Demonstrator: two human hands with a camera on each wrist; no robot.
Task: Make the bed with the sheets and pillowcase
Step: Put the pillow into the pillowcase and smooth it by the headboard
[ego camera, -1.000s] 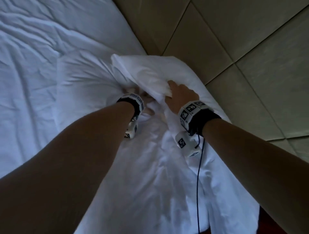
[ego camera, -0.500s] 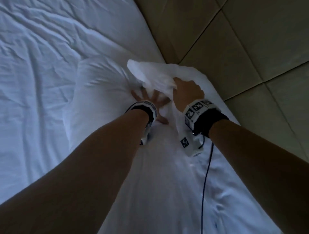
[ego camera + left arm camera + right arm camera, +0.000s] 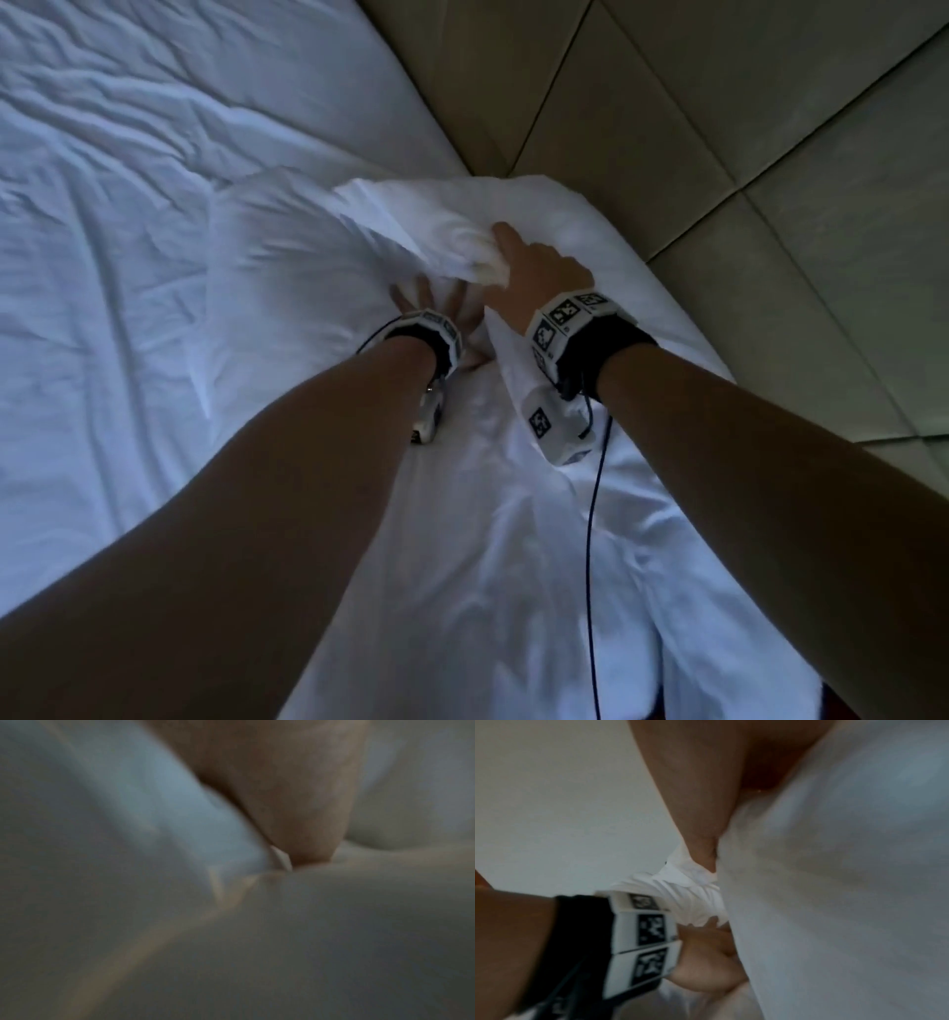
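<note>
A white pillow (image 3: 287, 246) lies on the bed by the headboard. Its white pillowcase (image 3: 447, 231) is bunched over the pillow's near end. My right hand (image 3: 534, 267) grips the bunched edge, thumb pinching the cloth (image 3: 706, 880) in the right wrist view. My left hand (image 3: 436, 303) lies flat on the pillow just left of it, fingers spread, their tips hidden under the bunched cloth. The left wrist view is blurred, showing one finger (image 3: 295, 801) pressed into white fabric. More white fabric (image 3: 488, 514) trails toward me between my forearms.
A wrinkled white sheet (image 3: 102, 205) covers the mattress to the left. A padded beige headboard (image 3: 719, 128) runs along the right, close to the pillow. A dark cable (image 3: 593, 539) hangs from my right wrist over the fabric.
My left hand has come out from under the cloth and spread flat on the pillow. The right hand keeps its grip, holding the bunched pillowcase over the left fingers.
</note>
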